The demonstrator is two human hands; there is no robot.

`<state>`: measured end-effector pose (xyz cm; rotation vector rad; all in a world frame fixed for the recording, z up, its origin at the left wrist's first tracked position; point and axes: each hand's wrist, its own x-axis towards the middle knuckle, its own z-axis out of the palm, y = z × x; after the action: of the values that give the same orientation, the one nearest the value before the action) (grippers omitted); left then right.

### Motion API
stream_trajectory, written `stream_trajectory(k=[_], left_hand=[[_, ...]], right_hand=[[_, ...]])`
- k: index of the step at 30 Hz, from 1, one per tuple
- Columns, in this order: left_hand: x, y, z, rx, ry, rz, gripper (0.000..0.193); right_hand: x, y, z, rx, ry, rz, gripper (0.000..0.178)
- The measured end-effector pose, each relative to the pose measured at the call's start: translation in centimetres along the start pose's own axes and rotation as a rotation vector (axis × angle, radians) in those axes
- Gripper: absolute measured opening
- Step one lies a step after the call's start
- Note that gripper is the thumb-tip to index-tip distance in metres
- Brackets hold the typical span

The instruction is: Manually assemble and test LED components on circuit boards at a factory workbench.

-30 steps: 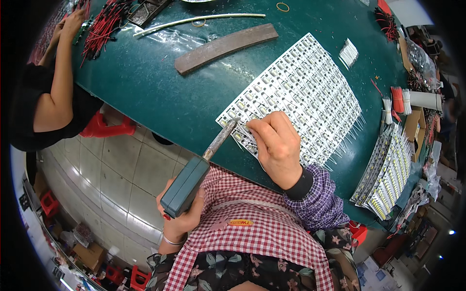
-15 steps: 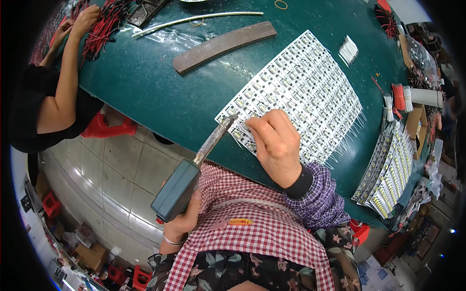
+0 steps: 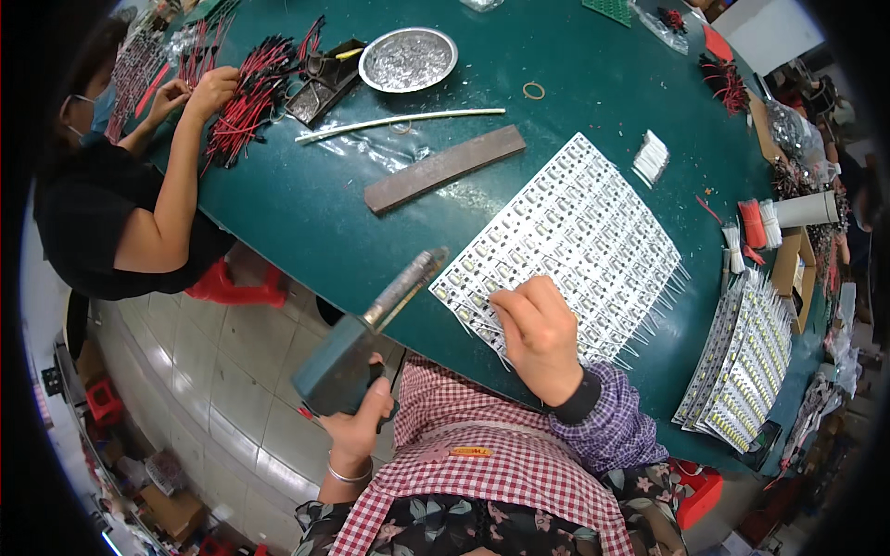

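Note:
My left hand (image 3: 357, 428) is wrapped round the handle of a dark green soldering gun (image 3: 336, 367). Its long metal barrel points up and away, and the tip is off the lower left edge of a white circuit-board panel (image 3: 565, 236). Rows of small components cover this panel, and thin white wires stick out along its right edge. Over the panel's near left part, my right hand (image 3: 540, 335) has thumb and forefinger pinched together. Whatever is between those fingertips is too small to make out; thin white wires lie close beside them.
Beyond the panel lie a brown bar (image 3: 445, 170), a pale tube (image 3: 399, 124) and a metal bowl (image 3: 408, 60). White wire pieces (image 3: 652, 158) rest far right; stacked board panels (image 3: 737, 366) stand at right. A co-worker (image 3: 139, 208) handles red and black wires (image 3: 250, 111) at left.
The soldering gun's tip has drawn back from the panel's corner to beside its edge. My right hand stays pinched over the panel. The view has shifted, bringing the metal bowl into sight.

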<state>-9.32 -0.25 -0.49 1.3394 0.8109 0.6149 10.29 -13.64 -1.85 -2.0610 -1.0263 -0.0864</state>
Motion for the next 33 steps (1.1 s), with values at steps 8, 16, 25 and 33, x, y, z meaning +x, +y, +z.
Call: stream_trajectory(k=[8, 16, 25, 33], left_hand=[[4.8, -1.4, 1.4, -0.275, 0.051, 0.051, 0.034], [7.1, -1.9, 1.5, -0.488, -0.061, -0.115, 0.03], [10.3, -2.1, 1.2, -0.641, -0.148, -0.24, 0.028], [13.8, -1.3, 1.3, -0.564, -0.242, -0.308, 0.026]], right_hand=[[5.7, 9.3, -10.0, -0.226, 0.345, 0.008, 0.008], [7.8, 20.2, -10.6, -0.288, 0.276, 0.101, 0.003], [8.4, 20.1, -11.0, -0.393, 0.235, 0.099, 0.027], [10.9, 23.0, -12.9, -0.477, -0.153, 0.192, 0.094]])
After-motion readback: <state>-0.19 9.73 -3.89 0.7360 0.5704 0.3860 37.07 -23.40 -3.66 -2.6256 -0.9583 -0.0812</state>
